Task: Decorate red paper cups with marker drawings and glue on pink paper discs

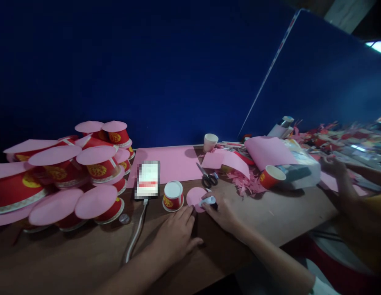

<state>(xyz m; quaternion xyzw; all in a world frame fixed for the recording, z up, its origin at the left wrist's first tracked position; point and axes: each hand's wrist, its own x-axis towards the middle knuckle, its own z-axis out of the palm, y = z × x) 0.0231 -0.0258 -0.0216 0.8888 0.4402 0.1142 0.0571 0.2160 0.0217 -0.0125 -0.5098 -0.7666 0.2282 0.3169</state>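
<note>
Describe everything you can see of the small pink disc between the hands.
The pink disc is round, plain and thin, and looks like paper. It lies flat on the brown table, just right of the upturned red cup. The left hand has its fingertips at the disc's near edge. The right hand holds a white stick at its right side, hiding part of it; whether the stick's tip touches it, I cannot tell.

R fingers (210, 209) hide pt of pink disc (194, 196), phone scrn (147, 178) blurred.
</note>
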